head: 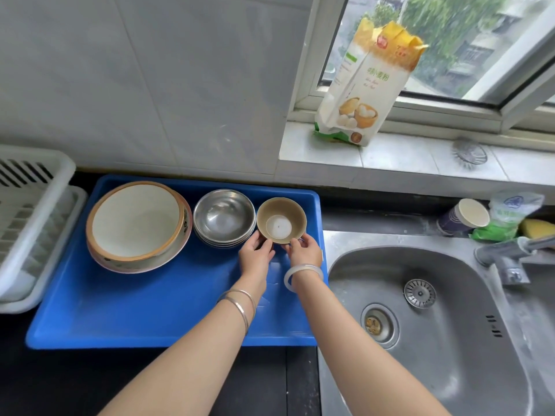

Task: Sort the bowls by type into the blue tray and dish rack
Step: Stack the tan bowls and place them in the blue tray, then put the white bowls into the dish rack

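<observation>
The small brown bowl (281, 220) stands upright, mouth up, in the blue tray (150, 310) at the tray's 2 o'clock corner, just beside the stack of steel bowls (223, 216) at its 9 o'clock. Being round, it has no long axis to line up. Both hands meet it from 6 o'clock. The left hand (256, 255) has its fingertips curled against the lower left wall, and the right hand (303, 250) pinches the near right rim, so the bowl lies straight ahead at 12 o'clock from both, equally near. Whether it is lifted clear of the tray floor or resting on it, I cannot tell.

Further along at 9 o'clock, past the steel stack, sits a stack of wide ceramic bowls (138, 226). Beyond the tray's left edge is the white dish rack (45, 205). A trip there would probably mean carrying across both stacks. The sink (450, 295) lies at 3 o'clock.
</observation>
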`<action>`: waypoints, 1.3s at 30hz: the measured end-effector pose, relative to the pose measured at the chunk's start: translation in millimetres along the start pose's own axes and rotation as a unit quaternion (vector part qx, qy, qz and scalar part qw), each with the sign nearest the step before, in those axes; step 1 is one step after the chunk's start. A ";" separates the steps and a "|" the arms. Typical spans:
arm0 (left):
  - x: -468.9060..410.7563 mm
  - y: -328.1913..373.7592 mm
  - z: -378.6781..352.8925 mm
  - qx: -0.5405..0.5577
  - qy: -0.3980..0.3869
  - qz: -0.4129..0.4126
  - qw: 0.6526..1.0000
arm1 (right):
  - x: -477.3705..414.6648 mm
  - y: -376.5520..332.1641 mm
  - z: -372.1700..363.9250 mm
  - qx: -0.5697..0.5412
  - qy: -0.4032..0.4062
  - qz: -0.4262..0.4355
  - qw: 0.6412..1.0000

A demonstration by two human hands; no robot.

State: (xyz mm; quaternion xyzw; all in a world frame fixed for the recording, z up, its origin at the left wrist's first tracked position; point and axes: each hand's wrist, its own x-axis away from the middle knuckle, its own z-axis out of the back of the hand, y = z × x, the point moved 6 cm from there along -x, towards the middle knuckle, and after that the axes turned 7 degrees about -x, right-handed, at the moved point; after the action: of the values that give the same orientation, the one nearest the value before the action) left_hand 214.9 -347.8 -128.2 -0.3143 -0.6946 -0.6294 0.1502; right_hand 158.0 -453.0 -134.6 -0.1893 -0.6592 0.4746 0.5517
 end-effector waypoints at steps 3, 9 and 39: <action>-2.8 1.1 -0.4 -0.006 0.011 -0.006 1.000 | -1.1 -1.7 0.4 0.009 0.001 0.000 1.000; -3.2 0.2 0.9 -0.042 0.009 -0.022 0.999 | 1.4 -1.2 1.2 0.000 -0.027 -0.005 1.000; 196.4 37.3 345.7 -0.339 0.322 -0.187 0.864 | 280.6 101.4 -140.3 0.350 -0.402 0.122 0.838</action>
State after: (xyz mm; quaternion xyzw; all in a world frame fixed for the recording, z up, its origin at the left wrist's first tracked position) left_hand 154.2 36.1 -36.7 0.0107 -0.3972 -0.9085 0.1294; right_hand 167.8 -129.1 -73.9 0.1444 -0.5846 0.7714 0.2057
